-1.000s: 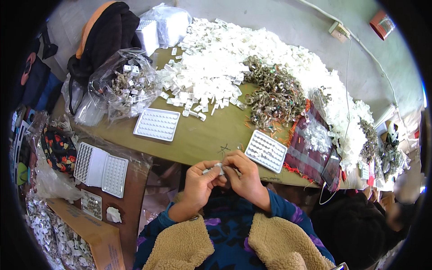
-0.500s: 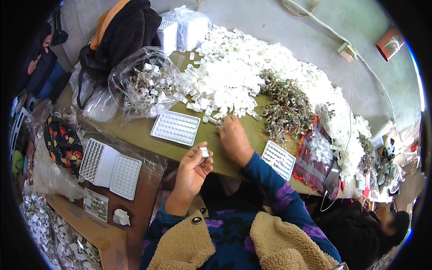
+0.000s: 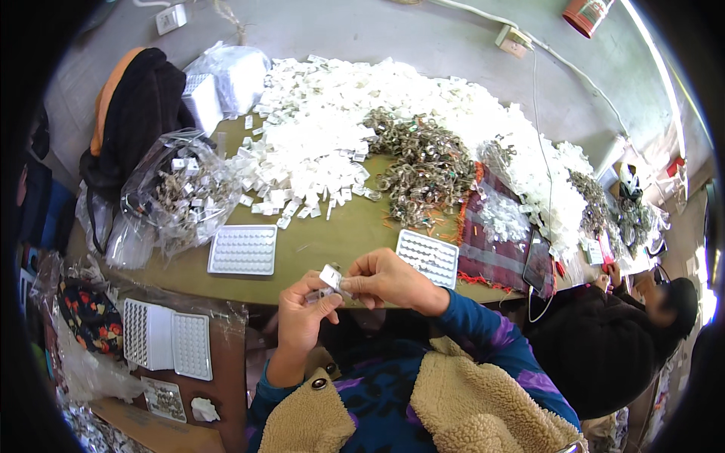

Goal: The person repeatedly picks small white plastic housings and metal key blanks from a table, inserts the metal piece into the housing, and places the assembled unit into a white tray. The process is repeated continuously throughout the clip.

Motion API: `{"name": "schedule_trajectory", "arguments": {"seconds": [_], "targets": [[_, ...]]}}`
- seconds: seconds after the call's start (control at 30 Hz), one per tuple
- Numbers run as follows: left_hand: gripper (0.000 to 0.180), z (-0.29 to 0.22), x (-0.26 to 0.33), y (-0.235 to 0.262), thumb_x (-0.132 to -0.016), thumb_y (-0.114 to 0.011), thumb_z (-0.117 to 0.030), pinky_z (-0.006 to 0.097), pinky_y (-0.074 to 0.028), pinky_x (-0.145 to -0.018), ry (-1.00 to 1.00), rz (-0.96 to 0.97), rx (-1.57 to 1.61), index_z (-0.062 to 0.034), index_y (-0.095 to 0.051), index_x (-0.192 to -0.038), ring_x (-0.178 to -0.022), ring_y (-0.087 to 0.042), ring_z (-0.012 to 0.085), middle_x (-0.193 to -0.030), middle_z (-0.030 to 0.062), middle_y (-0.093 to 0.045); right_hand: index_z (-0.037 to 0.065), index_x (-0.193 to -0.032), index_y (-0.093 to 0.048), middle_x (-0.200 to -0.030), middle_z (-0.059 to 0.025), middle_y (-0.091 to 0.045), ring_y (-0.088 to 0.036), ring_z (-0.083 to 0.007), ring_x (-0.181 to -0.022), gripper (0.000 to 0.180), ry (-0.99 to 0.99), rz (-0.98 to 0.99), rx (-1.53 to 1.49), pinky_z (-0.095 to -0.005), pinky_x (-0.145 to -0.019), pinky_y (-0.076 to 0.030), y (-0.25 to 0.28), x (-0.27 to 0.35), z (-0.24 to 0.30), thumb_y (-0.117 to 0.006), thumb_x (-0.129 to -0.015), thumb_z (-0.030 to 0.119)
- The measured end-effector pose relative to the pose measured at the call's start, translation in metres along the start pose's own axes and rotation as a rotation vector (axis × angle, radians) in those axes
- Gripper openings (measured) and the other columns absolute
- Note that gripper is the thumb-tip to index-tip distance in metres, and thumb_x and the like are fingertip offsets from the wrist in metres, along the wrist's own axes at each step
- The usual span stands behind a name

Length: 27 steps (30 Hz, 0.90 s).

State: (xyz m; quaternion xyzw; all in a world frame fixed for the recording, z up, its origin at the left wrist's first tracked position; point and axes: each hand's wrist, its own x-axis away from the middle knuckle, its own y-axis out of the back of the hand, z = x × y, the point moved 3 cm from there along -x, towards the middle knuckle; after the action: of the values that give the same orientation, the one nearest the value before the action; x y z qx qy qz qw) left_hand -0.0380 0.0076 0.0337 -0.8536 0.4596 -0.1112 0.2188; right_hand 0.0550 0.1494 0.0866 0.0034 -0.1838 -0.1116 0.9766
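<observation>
Open lane on counter point(image 3: 343, 232)
Between white tray point(image 3: 242, 270) and loaded tray point(image 3: 450, 280); fingers point(image 3: 368, 264) crowd near end, white heap point(image 3: 321, 136) blocks beyond.

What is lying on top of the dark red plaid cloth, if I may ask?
On the dark red plaid cloth lie small clear plastic pieces and, near its right edge, a dark rectangular phone. What the cloth and pieces cover cannot be seen.

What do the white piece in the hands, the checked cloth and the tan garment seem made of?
White piece: probably smooth, hard plastic, judging by its crisp edges. Checked cloth: woven fabric, apparently matte, with a frayed red edge. Tan garment: likely fleece, given its nubbly pile.
</observation>
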Motion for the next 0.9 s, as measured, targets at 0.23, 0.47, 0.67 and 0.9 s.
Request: {"name": "schedule_trajectory", "arguments": {"seconds": [0.23, 0.47, 0.67, 0.9], "targets": [[0.024, 0.012, -0.008, -0.01, -0.083, -0.074, 0.0, 0.024, -0.057, -0.055, 0.034, 0.054, 0.113, 0.0052, -0.065, -0.105, -0.073, -0.066, 0.0155, -0.1, 0.0156, -0.067, -0.004, -0.075, -0.067, -0.062, -0.0044, -0.062, -0.056, -0.0096, -0.046, 0.03, -0.036, 0.056, 0.146, -0.0248, -0.038, -0.042, 0.028, -0.01, 0.001, -0.07, -0.092, 0.02], [0.023, 0.038, -0.007, 0.008, -0.087, -0.07, -0.003, 0.027, -0.055, -0.052, 0.166, -0.041, 0.304, 0.0049, -0.065, -0.108, -0.072, -0.067, 0.0185, -0.102, 0.0198, -0.068, 0.007, -0.079, -0.067, -0.09, -0.0101, -0.06, -0.058, -0.0294, -0.091, 0.007, 0.558, -0.465, 1.558, -0.0402, -0.08, -0.046, 0.139, -0.104, 0.019, -0.061, -0.078, 0.005], [0.023, 0.041, -0.01, 0.006, -0.092, -0.066, -0.005, 0.029, -0.056, -0.057, 0.19, -0.053, 0.369, 0.0036, -0.061, -0.113, -0.076, -0.066, 0.0178, -0.098, 0.0166, -0.067, 0.01, -0.081, -0.07, -0.094, -0.009, -0.061, -0.059, -0.0265, -0.095, 0.009, 0.403, -0.373, 1.729, -0.0405, -0.079, -0.046, 0.154, -0.124, -0.003, -0.061, -0.08, 0.01], [0.021, 0.04, -0.006, 0.006, -0.092, -0.066, -0.005, 0.027, -0.054, -0.059, 0.195, -0.073, 0.383, 0.0034, -0.062, -0.111, -0.075, -0.065, 0.0164, -0.097, 0.0154, -0.068, 0.007, -0.081, -0.068, -0.097, -0.0101, -0.058, -0.055, -0.0292, -0.1, 0.007, 0.4, -0.317, 1.777, -0.0426, -0.082, -0.043, 0.15, -0.116, -0.008, -0.062, -0.079, 0.01]]}}
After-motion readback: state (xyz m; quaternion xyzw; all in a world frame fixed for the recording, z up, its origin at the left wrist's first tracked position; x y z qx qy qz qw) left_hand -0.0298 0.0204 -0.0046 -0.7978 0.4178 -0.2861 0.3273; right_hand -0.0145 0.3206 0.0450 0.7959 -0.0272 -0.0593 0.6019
